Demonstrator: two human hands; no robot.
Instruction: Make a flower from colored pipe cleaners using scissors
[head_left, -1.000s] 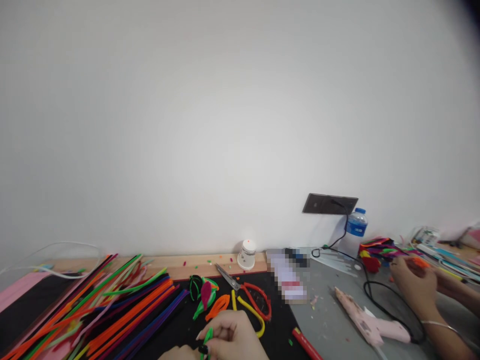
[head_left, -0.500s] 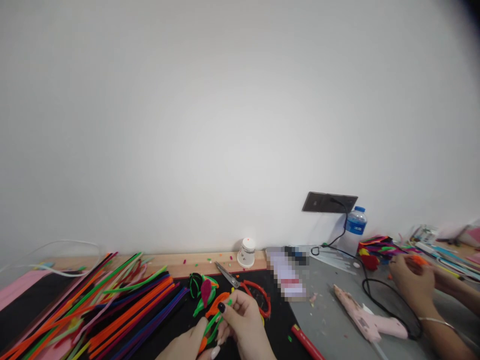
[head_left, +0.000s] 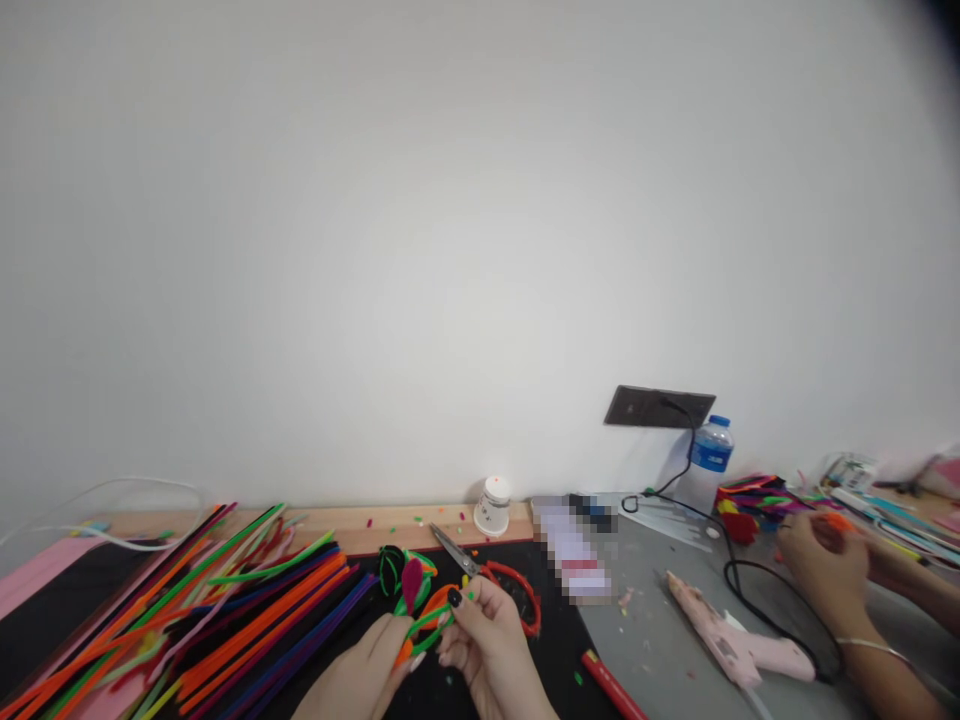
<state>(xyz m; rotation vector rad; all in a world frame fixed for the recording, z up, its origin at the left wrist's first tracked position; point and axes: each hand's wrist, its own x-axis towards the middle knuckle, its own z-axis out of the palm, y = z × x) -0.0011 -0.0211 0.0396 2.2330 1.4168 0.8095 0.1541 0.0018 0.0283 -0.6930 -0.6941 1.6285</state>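
My left hand (head_left: 366,662) is closed on a bent green and orange pipe cleaner piece (head_left: 429,627) low in the middle of the view. From the other side, my right hand (head_left: 491,638), with a dark thumbnail, pinches the piece's green end. Just beyond my fingers lie a magenta pipe cleaner shape (head_left: 412,584) with green around it and a green and black one (head_left: 391,568). Scissors (head_left: 459,552) with red handles rest on the black mat, their handles partly behind my right hand.
Bundles of pipe cleaners (head_left: 262,630) spread to the left. A white paper cup (head_left: 493,506) stands by the wall. Rightward are a red pen-like stick (head_left: 611,685), a pink glue gun (head_left: 739,640) with its cord, a water bottle (head_left: 710,462) and a co-worker's hands (head_left: 821,570) holding something orange.
My left hand has moved up and further over the piece. My right hand has shifted slightly right, still pinching the green strand. The co-worker's hands have barely moved.
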